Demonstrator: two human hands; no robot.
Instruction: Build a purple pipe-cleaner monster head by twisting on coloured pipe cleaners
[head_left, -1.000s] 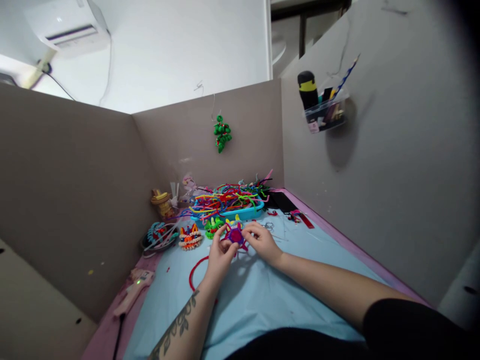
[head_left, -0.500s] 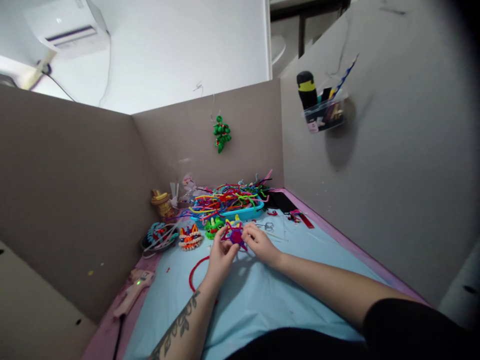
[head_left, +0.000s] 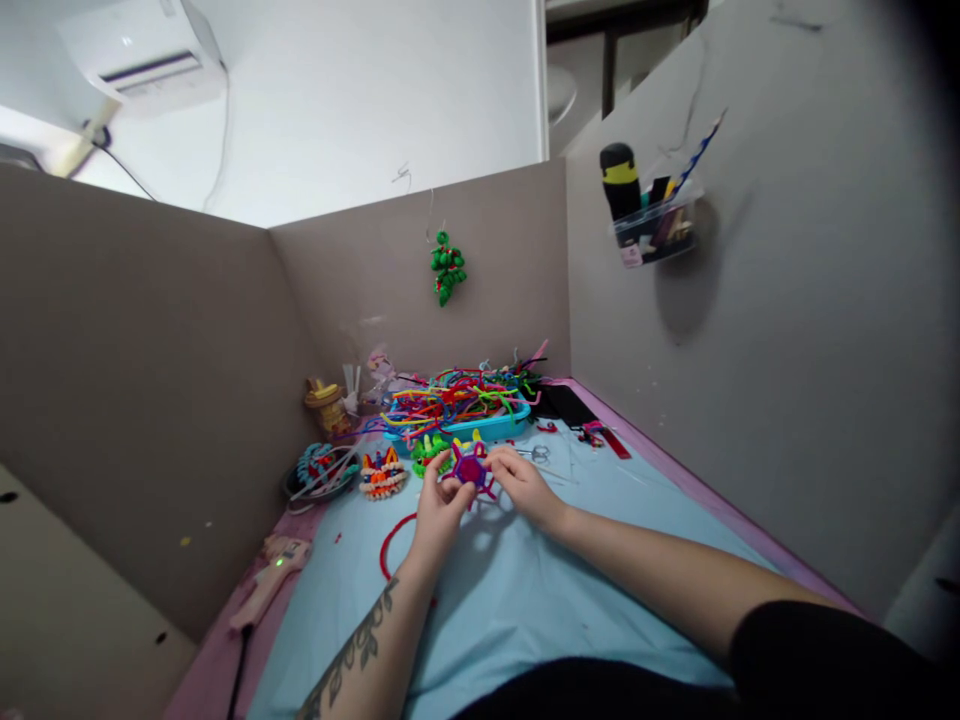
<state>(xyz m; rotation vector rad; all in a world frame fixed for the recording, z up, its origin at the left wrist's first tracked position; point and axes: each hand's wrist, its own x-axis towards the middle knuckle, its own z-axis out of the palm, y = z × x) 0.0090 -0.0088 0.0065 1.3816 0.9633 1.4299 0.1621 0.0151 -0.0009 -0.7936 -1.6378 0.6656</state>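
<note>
Between my two hands is a purple and magenta pipe-cleaner star (head_left: pixel 470 472) with a dark pink middle and several short points, held above the blue cloth. My left hand (head_left: pixel 444 500) pinches its left and lower edge between thumb and fingers. The fingertips of my right hand (head_left: pixel 521 483) are closed on a point at its right side. A red pipe cleaner (head_left: pixel 390 545) curves on the cloth beside my left wrist. Just behind the star sit a green pipe-cleaner figure (head_left: pixel 429 452) and, partly hidden, a yellow one.
A blue tray (head_left: pixel 491 431) heaped with coloured pipe cleaners stands at the back. Left are an orange-and-white figure (head_left: pixel 382 475), a dark bowl (head_left: pixel 322 482) and a pink glue gun (head_left: pixel 270 580). Scissors (head_left: pixel 538 454) lie right of the figures. Grey partitions (head_left: pixel 495 230) enclose the table.
The star has turned slightly in my fingers, so its round middle faces me more squarely. Both hands keep their hold, and the view has shifted a little.
</note>
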